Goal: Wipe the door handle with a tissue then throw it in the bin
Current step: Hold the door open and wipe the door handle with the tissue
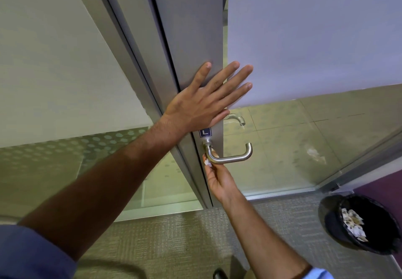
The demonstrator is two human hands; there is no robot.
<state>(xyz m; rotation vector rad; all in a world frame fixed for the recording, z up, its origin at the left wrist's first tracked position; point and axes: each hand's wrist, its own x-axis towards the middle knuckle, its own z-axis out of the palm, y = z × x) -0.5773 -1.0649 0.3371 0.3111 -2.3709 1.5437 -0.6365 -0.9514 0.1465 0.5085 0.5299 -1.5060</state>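
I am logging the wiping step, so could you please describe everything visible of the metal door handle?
The brushed silver metal lever door handle is a round bar bent into a U. It projects from a round base on the grey door's edge, below a small blue sticker, and lies level. The right hand presses a white tissue against its inner bend.

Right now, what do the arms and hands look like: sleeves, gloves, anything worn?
Both hands are bare: no gloves, rings or watch visible on the left hand or the right hand. Forearms are uncovered. The left sleeve is dark blue; the right sleeve is light blue, with only its edge in view.
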